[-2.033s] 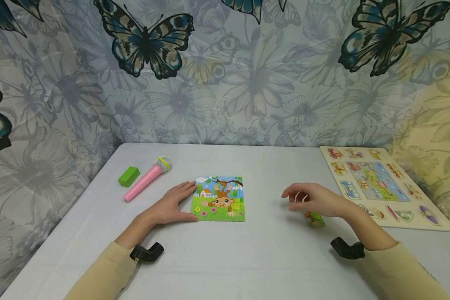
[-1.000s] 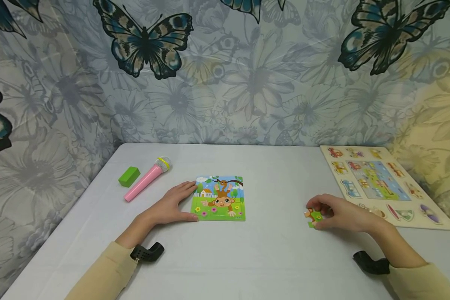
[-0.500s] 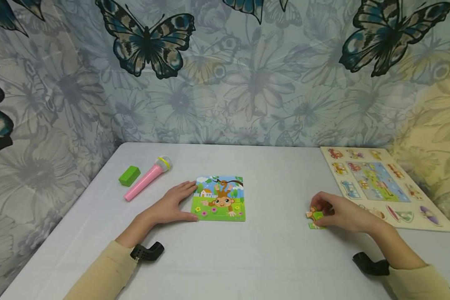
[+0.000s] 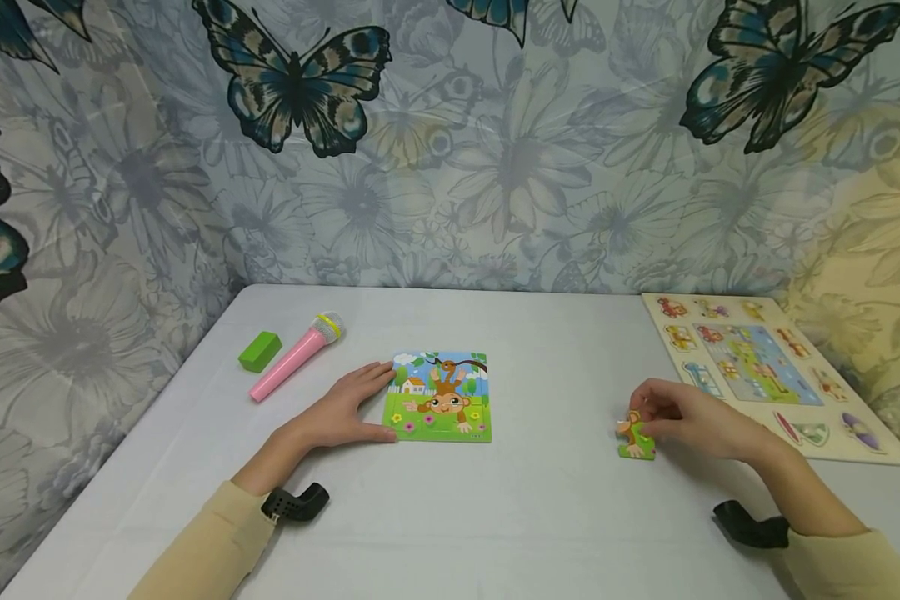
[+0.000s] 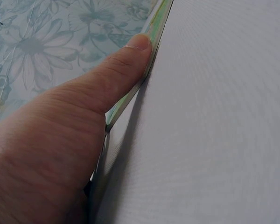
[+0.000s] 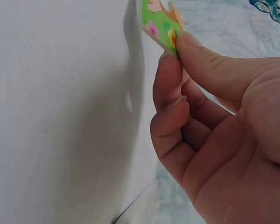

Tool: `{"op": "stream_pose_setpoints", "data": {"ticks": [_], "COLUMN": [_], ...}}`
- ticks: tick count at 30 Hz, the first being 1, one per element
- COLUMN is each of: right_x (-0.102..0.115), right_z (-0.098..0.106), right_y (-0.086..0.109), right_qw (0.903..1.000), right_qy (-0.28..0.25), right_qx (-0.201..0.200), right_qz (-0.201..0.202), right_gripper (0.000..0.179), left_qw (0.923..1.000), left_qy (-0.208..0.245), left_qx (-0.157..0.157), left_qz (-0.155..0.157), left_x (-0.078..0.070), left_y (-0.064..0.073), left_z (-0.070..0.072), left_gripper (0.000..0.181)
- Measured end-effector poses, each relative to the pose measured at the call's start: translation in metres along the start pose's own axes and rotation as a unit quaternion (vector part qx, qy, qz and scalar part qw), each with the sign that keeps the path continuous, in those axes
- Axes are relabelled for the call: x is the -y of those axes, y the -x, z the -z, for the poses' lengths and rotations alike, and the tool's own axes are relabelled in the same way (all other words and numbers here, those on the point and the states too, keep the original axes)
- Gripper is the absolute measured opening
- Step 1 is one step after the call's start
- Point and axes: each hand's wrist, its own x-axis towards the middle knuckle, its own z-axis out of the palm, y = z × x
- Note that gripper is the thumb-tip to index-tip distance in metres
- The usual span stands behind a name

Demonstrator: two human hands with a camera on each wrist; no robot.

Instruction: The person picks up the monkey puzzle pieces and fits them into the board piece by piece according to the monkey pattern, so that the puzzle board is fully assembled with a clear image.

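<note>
A small jigsaw puzzle piece (image 4: 635, 442) with a brown monkey part on green is pinched between the thumb and fingertips of my right hand (image 4: 693, 421). In the right wrist view the jigsaw puzzle piece (image 6: 155, 23) shows pink and yellow flowers, held by one edge, with the other fingers curled beneath. Left of centre lies a square monkey jigsaw puzzle (image 4: 438, 408), its picture a monkey hanging from a branch. My left hand (image 4: 337, 414) rests along its left side, thumb and fingers extended. The left wrist view shows the left thumb (image 5: 126, 58) lying against the puzzle's edge.
A pink toy microphone (image 4: 292, 367) and a green block (image 4: 259, 352) lie at the table's left. At the right is a large pale picture board (image 4: 765, 421) with animal and fruit shapes. Patterned butterfly cloth (image 4: 510, 208) hangs behind the white table (image 4: 480, 517).
My right hand has moved right to the loose puzzle piece and pinched it. In the last half second hand and piece have shifted slightly, showing more of the piece. My left hand stays put.
</note>
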Motion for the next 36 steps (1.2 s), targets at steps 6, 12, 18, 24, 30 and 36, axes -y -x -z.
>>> {"op": "stream_pose_setpoints", "data": {"ticks": [6,12,18,24,30,36], "right_x": [0.003,0.018,0.037,0.056,0.07,0.083], "right_z": [-0.003,-0.012,-0.022,-0.034,-0.05,-0.067], "right_y": [-0.007,-0.027,-0.053,-0.082,-0.109,-0.13], "right_qw": [0.9992,0.9995,0.9993,0.9989,0.9966,0.9954], "right_qy": [-0.015,-0.021,-0.026,-0.031,-0.058,-0.062], "right_qx": [-0.002,0.011,0.015,0.022,0.038,0.052], "right_qz": [0.037,0.021,0.022,0.027,0.044,0.052], "right_gripper": [0.015,0.017,0.018,0.018,0.017,0.017], "left_qw": [1.0,1.0,1.0,1.0,1.0,0.9999], "left_qy": [0.0,-0.001,-0.006,-0.009,-0.01,-0.01], "left_qx": [0.0,-0.002,-0.001,-0.001,0.0,-0.001], "left_qz": [0.0,-0.003,-0.005,0.001,0.001,-0.001], "left_x": [0.0,0.001,0.001,0.001,0.001,0.002], "left_y": [-0.001,0.0,-0.001,0.0,-0.001,-0.001], "left_z": [0.0,0.0,0.0,0.001,0.0,0.0], "left_gripper": [0.101,0.1,0.101,0.101,0.101,0.101]}}
